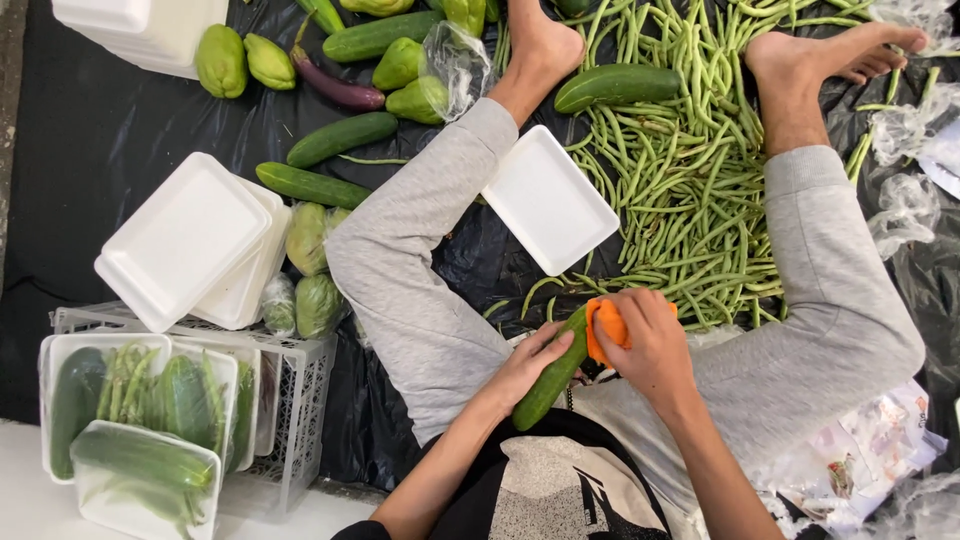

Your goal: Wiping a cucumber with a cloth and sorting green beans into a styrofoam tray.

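My left hand grips the lower part of a dark green cucumber held slantwise above my lap. At the cucumber's upper end, my right hand is closed around an orange tool, pressed against the cucumber. An empty white foam tray lies on the black sheet between my knees. A big heap of green beans spreads out beyond it, with a cucumber lying on top.
A stack of white foam trays rests at left on a white crate, which also carries wrapped trays of vegetables. Loose cucumbers, chayotes and an eggplant lie on the black sheet. Clear plastic bags sit at right.
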